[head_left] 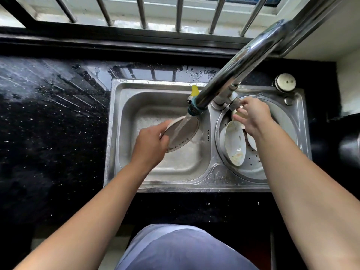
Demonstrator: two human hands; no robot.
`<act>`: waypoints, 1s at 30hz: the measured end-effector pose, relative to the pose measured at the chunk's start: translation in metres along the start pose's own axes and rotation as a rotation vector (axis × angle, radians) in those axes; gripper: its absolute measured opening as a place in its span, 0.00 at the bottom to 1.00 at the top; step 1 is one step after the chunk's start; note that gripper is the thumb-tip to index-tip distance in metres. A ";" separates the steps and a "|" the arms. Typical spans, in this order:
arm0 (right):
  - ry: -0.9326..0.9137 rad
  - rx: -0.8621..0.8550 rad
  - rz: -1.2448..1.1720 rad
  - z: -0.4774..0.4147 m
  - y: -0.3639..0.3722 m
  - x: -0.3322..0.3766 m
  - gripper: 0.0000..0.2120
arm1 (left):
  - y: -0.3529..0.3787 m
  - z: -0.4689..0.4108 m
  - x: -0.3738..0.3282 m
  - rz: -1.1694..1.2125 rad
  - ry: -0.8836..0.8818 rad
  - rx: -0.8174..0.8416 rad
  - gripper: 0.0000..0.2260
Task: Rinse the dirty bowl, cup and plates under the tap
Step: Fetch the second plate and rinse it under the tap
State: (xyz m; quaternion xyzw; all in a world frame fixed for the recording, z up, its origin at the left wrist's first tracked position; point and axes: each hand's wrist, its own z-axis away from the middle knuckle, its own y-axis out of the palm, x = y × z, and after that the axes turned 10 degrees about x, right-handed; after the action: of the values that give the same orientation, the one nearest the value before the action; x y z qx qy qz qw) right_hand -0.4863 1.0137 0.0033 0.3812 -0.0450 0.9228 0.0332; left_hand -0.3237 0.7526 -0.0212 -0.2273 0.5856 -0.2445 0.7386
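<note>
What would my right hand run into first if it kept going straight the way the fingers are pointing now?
Nothing new: the right hand already has its fingertips at the tap handle at the base of the faucet. Pushed further, it would probably press against that base, though depth is hard to judge.

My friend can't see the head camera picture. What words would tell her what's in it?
A person's left hand tilts a plate under water running from the tap into the left basin of a steel sink. The right hand is on the tap handle. A dirty bowl and other dishes wait in the round right basin.
</note>
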 end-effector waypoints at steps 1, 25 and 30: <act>-0.005 0.003 -0.007 0.000 -0.001 0.001 0.04 | 0.001 -0.001 -0.003 -0.039 0.049 -0.001 0.22; -0.504 0.461 0.700 0.126 0.103 -0.062 0.11 | 0.004 0.028 -0.003 1.785 -0.834 0.405 0.09; -0.571 0.488 0.851 0.122 0.143 -0.058 0.27 | -0.001 0.021 -0.008 1.855 -0.844 0.291 0.14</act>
State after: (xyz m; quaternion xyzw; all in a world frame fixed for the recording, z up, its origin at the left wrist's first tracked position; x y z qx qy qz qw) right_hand -0.3735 0.8572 0.0405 0.5605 0.0127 0.6989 -0.4441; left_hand -0.3050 0.7579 -0.0097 0.3385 0.1882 0.4534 0.8028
